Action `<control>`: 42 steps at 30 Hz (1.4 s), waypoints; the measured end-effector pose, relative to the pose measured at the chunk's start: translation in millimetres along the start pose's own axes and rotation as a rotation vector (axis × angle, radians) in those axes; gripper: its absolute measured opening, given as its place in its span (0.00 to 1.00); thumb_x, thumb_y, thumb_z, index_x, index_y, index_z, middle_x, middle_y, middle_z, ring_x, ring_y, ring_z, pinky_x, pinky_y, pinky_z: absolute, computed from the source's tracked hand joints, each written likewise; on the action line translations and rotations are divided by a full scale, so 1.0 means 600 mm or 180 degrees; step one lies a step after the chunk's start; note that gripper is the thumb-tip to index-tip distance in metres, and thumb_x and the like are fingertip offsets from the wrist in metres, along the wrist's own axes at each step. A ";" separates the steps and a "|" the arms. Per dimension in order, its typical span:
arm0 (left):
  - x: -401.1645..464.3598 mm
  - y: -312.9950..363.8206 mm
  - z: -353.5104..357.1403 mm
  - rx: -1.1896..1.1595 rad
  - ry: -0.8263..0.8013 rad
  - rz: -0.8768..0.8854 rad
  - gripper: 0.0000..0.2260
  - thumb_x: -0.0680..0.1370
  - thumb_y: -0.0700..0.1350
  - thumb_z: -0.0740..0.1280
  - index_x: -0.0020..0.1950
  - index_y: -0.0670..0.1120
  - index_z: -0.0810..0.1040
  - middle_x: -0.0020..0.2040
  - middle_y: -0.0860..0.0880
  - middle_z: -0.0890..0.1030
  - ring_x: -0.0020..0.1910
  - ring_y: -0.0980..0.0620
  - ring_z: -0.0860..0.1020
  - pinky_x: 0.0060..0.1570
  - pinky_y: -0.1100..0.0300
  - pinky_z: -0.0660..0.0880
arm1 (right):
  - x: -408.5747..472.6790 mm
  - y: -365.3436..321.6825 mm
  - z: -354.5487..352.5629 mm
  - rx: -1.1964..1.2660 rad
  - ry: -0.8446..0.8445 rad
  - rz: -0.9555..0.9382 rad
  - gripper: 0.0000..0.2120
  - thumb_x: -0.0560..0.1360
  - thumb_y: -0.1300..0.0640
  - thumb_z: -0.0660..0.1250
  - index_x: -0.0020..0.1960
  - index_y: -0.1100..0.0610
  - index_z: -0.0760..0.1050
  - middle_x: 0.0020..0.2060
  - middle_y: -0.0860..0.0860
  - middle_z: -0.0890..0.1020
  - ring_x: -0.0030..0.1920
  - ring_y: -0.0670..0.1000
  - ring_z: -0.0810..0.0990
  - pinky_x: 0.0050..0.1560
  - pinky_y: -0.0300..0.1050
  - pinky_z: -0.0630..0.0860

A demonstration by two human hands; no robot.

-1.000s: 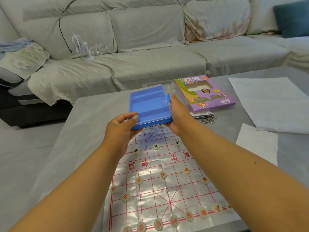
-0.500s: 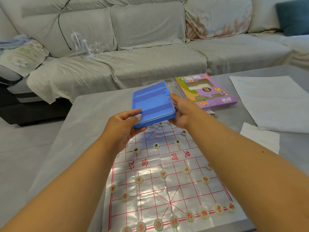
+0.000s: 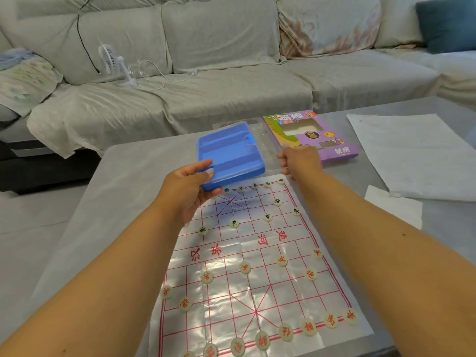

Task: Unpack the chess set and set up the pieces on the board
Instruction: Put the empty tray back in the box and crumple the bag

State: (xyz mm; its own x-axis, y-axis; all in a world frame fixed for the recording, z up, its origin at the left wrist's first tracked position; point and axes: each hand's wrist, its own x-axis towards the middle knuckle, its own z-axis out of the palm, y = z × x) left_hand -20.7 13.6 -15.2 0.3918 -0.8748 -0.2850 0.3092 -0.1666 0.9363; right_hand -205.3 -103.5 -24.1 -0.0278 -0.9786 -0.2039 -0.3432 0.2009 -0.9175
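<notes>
On the grey surface (image 3: 134,181) before the sofa, our left hand (image 3: 190,186) pinches the blue tray (image 3: 229,153) by its near-left corner; it looks light and stiff. Our right hand (image 3: 300,161) hangs loosely curled, empty.

Two bare forearms enter from the lower edge of the view. No sleeves, watch or bracelets are visible on either arm. The left hand (image 3: 189,191) shows a pale, light-toned thumbnail. The right hand (image 3: 300,161) is blurred; a possible ring cannot be confirmed.
</notes>
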 end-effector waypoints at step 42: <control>0.030 -0.029 -0.037 -0.0238 0.0194 0.0027 0.11 0.77 0.36 0.67 0.58 0.42 0.80 0.57 0.41 0.77 0.49 0.42 0.82 0.36 0.61 0.81 | 0.054 0.107 -0.068 -0.2792 0.0757 -0.2228 0.11 0.79 0.52 0.59 0.51 0.53 0.79 0.41 0.53 0.84 0.38 0.54 0.79 0.33 0.41 0.68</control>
State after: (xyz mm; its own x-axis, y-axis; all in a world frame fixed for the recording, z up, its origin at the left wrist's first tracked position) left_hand 0.3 10.9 -41.1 0.4460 -0.8463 -0.2914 0.3686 -0.1230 0.9214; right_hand -266.7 -124.2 -75.7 0.2823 -0.8660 0.4127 -0.8871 -0.3994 -0.2313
